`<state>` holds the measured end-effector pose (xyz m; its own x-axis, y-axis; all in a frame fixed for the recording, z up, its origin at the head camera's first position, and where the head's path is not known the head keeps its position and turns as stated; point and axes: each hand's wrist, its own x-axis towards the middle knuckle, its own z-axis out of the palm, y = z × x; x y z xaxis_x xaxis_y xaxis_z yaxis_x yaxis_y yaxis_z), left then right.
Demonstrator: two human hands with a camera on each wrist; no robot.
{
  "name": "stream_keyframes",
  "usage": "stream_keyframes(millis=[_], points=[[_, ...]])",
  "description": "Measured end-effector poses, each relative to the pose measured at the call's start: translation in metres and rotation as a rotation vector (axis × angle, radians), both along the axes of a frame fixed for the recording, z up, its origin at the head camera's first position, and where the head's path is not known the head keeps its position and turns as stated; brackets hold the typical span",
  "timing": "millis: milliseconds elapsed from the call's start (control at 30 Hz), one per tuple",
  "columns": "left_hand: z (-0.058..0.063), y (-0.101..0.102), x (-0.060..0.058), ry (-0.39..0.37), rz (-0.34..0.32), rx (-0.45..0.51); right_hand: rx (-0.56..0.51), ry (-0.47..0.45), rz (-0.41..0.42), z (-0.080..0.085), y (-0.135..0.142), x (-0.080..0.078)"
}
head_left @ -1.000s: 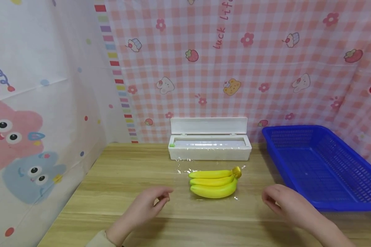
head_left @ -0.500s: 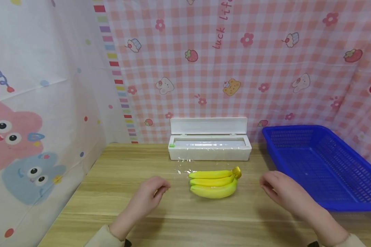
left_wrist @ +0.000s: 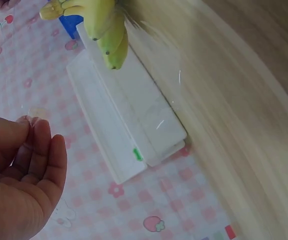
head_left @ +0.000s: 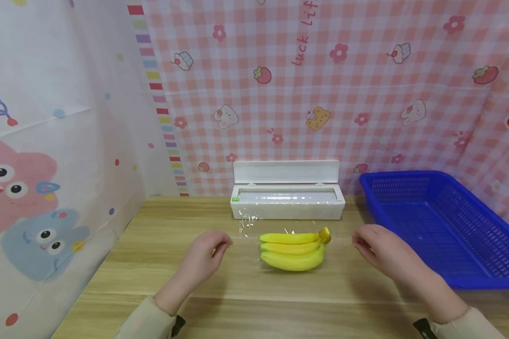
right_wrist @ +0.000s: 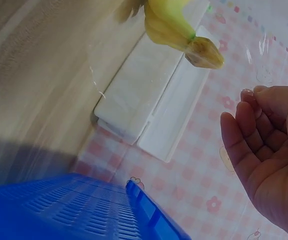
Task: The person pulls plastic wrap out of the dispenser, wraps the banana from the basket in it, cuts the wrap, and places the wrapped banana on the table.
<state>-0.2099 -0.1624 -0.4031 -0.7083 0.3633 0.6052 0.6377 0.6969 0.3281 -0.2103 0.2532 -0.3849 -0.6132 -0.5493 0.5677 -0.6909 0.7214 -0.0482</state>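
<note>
A bunch of yellow bananas [head_left: 294,254] lies at mid-table, its stem to the right. Behind it stands a white cling film dispenser [head_left: 288,209] with its lid up. Clear cling film [head_left: 247,225] runs out from the dispenser towards me; mostly only its glints show, so how it lies over the bananas is hard to see. To the left of the bunch, my left hand [head_left: 201,259] pinches the film between thumb and fingertips; a clear bit shows there in the left wrist view. On the other side, my right hand [head_left: 388,254] pinches the film likewise.
A blue plastic basket [head_left: 424,240] stands on the right side of the wooden table [head_left: 152,263], close beyond my right hand. Pink checked cloth [head_left: 280,94] hangs at the back, and a white printed cloth [head_left: 102,117] on the left.
Both hands have moved away from me towards the dispenser, a little higher in the head view. The film's glints have shifted with them. Bananas, dispenser and basket stay in place.
</note>
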Motion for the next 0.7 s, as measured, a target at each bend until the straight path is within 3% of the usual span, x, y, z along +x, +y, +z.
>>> stream_keyframes(millis=[333,700], points=[[0.004,0.005,-0.012,-0.095,0.050,-0.003,0.021,-0.139,-0.089,0.010,-0.006,-0.008],[0.003,0.005,-0.023,-0.141,0.064,0.024,-0.008,-0.195,-0.118,0.010,-0.009,-0.023]])
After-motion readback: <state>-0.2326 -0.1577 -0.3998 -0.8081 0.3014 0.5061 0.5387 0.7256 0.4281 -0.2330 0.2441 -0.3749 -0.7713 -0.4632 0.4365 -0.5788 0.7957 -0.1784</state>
